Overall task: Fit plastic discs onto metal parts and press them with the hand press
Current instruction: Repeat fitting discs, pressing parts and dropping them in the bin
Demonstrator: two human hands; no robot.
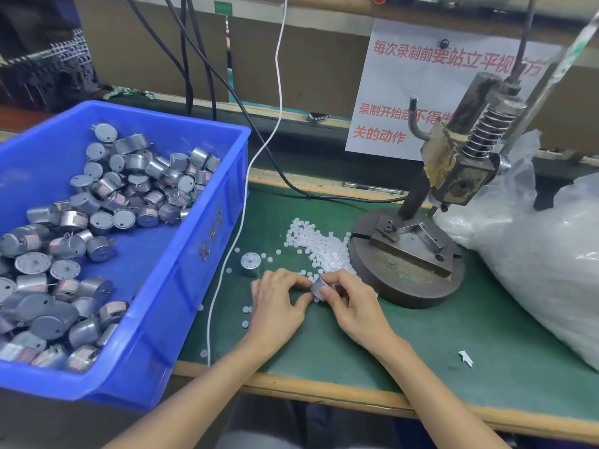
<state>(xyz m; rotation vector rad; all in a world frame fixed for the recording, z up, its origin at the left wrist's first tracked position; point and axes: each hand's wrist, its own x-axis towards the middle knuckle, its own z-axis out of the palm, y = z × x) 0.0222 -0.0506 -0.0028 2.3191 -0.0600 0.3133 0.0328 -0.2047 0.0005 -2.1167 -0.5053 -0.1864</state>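
Observation:
My right hand grips a small round metal part, tilted toward the left, just in front of the hand press base. My left hand meets it from the left, thumb and forefinger pinched at the part's face; whether a disc sits between them is hidden. A pile of small white plastic discs lies on the green mat beside the press. Another metal part stands upright on the mat, left of the hands. The hand press stands at the right with its round base and spring-loaded head.
A blue bin full of metal parts fills the left. A large clear plastic bag lies at the right. A white cable runs down the mat between bin and hands. Stray discs and a paper scrap dot the mat.

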